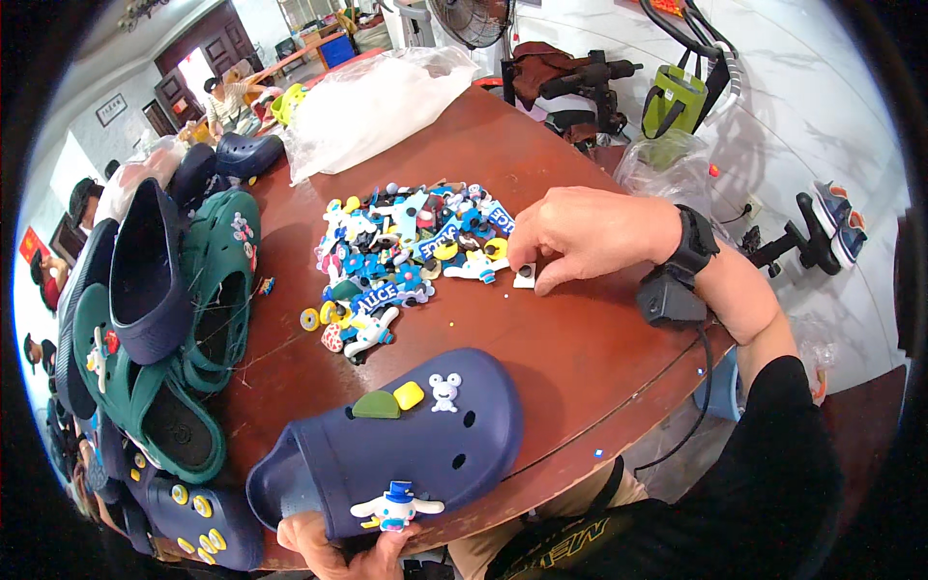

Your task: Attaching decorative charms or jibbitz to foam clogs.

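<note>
A navy clog (401,449) lies on its side edge at the table's front, its toe to the right. On it sit a grey mouse-like charm (445,391), a yellow square charm (409,395), a green half-round charm (376,405) and a white long-eared charm with a blue hat (397,506). My left hand (343,553) grips the clog's near side, beside the long-eared charm. At the right edge of a heap of mixed shoe charms (396,242), my right hand (590,237) pinches a small pale charm (524,278) with a black stud; its fingertips partly cover it.
Green clogs (217,290) and navy clogs (150,271) are stacked along the table's left side. A white plastic bag (377,106) lies at the far end of the brown table (541,140). A cable runs from a black box (674,298) at my right wrist. People sit at far left.
</note>
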Demonstrator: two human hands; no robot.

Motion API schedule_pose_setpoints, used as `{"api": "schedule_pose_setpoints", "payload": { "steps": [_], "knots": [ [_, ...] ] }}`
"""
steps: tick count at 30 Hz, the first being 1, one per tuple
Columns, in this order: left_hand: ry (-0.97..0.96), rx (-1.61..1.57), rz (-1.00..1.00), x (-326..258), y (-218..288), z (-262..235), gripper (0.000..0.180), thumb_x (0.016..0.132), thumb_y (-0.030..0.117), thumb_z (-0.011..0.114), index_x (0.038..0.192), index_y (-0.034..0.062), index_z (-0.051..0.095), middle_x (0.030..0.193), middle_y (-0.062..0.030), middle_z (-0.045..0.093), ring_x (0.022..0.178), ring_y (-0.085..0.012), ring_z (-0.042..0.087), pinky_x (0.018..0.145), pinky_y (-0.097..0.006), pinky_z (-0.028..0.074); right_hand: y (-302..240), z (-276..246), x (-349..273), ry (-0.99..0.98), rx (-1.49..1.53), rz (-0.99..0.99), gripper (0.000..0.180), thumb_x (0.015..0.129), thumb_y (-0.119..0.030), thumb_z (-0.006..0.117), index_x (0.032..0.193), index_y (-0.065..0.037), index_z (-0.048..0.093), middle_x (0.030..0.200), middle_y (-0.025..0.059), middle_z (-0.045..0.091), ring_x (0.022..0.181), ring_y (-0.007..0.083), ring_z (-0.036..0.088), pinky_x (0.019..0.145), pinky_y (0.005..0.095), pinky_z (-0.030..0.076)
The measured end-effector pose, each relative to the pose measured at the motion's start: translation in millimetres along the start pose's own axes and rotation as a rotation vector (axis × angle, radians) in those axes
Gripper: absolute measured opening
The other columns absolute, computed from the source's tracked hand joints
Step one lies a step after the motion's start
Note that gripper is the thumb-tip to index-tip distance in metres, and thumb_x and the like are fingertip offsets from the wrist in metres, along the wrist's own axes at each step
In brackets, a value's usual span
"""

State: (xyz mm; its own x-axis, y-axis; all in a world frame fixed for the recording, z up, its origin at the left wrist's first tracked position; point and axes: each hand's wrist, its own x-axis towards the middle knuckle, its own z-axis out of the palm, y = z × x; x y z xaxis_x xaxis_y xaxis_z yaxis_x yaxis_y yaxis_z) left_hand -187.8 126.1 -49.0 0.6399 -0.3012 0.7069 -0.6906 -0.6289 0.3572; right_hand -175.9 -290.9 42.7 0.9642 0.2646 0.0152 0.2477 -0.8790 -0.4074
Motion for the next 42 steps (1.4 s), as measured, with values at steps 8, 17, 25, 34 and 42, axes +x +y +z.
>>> {"api": "schedule_pose_setpoints", "payload": {
  "steps": [8, 17, 25, 34, 42],
  "knots": [
    [0.098, -0.103, -0.142, -8.3, -7.1, 6.8, 0.092, 0.047, 0.034, 0.096, 0.121, -0.0023, 0.055, 0.12, -0.012, 0.051, 0.116, -0.0299, 0.045, 0.103, -0.043, 0.032, -29.8, 7.6, -0.6, 0.113, 0.291, -0.097, 0.02, 0.09, -0.019, 0.065, 0.097, 0.0, 0.065, 0.088, 0.0134, 0.069, 0.08, 0.0252, 0.066, 0.072, 0.037, 0.051],
    [0.015, -0.1, -0.154, -10.3, -4.6, 3.9, 0.097, 0.048, 0.027, 0.096, 0.129, -0.0028, 0.053, 0.131, -0.0145, 0.05, 0.125, -0.0313, 0.045, 0.109, -0.043, 0.029, -74.3, 34.5, -7.3, 0.14, 0.51, -0.564, 0.016, 0.092, -0.006, 0.063, 0.107, -0.003, 0.065, 0.099, 0.0118, 0.063, 0.098, 0.0293, 0.06, 0.086, 0.0378, 0.048],
    [0.011, -0.123, -0.145, 2.1, 11.0, 5.7, 0.092, 0.044, 0.028, 0.097, 0.121, -0.0004, 0.055, 0.123, -0.0126, 0.05, 0.116, -0.0289, 0.046, 0.103, -0.039, 0.034, -99.3, 57.5, -4.6, 0.264, 0.283, -0.611, 0.022, 0.082, -0.011, 0.077, 0.103, -0.009, 0.07, 0.094, 0.0011, 0.066, 0.088, 0.0196, 0.059, 0.084, 0.037, 0.04],
    [0.018, -0.12, -0.131, 10.3, 20.0, 5.8, 0.084, 0.044, 0.033, 0.097, 0.109, 0.0014, 0.056, 0.107, -0.0091, 0.05, 0.103, -0.0278, 0.046, 0.093, -0.04, 0.038, -110.2, 58.3, -1.7, 0.237, 0.22, -0.448, 0.018, 0.08, -0.007, 0.076, 0.095, -0.011, 0.068, 0.092, 0.0003, 0.061, 0.084, 0.0219, 0.057, 0.08, 0.0371, 0.039],
    [0.042, -0.099, -0.149, 10.2, 16.7, 8.2, 0.082, 0.045, 0.038, 0.095, 0.109, 0.0017, 0.058, 0.103, -0.0085, 0.053, 0.101, -0.0275, 0.046, 0.09, -0.04, 0.039, -114.8, 60.7, -8.9, 0.475, -0.247, -0.627, 0.024, 0.073, -0.015, 0.066, 0.097, -0.01, 0.066, 0.096, 0.0012, 0.058, 0.092, 0.0204, 0.055, 0.085, 0.0409, 0.038]
  ]
}}
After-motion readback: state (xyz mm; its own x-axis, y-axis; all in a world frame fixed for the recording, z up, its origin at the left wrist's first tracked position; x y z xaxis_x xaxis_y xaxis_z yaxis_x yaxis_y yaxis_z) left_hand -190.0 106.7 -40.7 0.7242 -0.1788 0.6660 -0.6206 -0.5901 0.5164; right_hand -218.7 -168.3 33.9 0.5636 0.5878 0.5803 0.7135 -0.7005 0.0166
